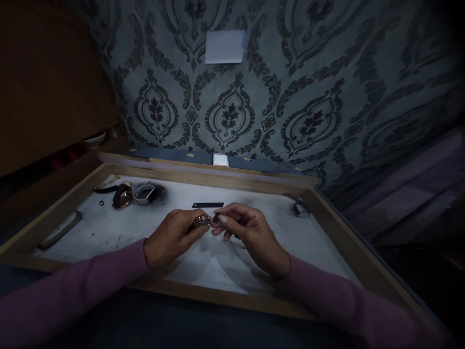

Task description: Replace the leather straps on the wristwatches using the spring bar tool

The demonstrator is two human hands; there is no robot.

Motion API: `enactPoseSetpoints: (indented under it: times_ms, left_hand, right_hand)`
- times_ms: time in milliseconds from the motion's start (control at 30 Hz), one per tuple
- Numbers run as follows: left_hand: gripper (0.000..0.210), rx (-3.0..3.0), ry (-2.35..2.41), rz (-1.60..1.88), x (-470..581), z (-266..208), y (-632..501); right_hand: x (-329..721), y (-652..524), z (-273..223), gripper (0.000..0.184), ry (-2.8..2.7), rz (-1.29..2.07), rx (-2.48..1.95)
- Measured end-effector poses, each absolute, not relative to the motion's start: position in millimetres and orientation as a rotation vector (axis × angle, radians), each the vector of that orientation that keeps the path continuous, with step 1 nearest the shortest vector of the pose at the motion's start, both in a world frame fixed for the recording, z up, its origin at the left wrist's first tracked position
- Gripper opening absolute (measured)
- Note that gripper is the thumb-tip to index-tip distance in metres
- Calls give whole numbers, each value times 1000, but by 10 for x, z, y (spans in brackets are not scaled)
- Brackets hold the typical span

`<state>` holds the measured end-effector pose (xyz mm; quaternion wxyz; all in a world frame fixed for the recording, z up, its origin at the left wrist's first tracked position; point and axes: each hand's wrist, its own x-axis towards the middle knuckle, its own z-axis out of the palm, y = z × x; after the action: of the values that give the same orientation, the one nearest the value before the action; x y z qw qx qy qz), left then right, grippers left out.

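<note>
Gripping shiny, rounded metallic watch (201, 221) with clamped fingers of left hand (169, 237) | pinching dark piece (217, 220) at its edge in right hand (250, 233), partly hidden by thumb | above white-floored, wood-rimmed tray (232, 296) | beyond: flat black strip (208, 205) | leftward: brown-strapped watch (122, 196), curved strap (61, 231)
</note>
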<state>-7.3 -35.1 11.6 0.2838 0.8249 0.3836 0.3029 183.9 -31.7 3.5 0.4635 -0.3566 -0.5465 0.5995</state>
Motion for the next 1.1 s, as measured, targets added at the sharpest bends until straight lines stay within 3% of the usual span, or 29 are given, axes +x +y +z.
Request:
enactPoseSetpoints:
  times_ms: [600,1100]
  left_hand:
    - [19,2172,1034,786,-67,121,-349]
    - [19,2087,1032,727,-56,123,-355]
  right_hand:
    - [1839,-315,27,19,-1408,1397,-884]
    - [1852,-387,14,16,-1810,862,-846]
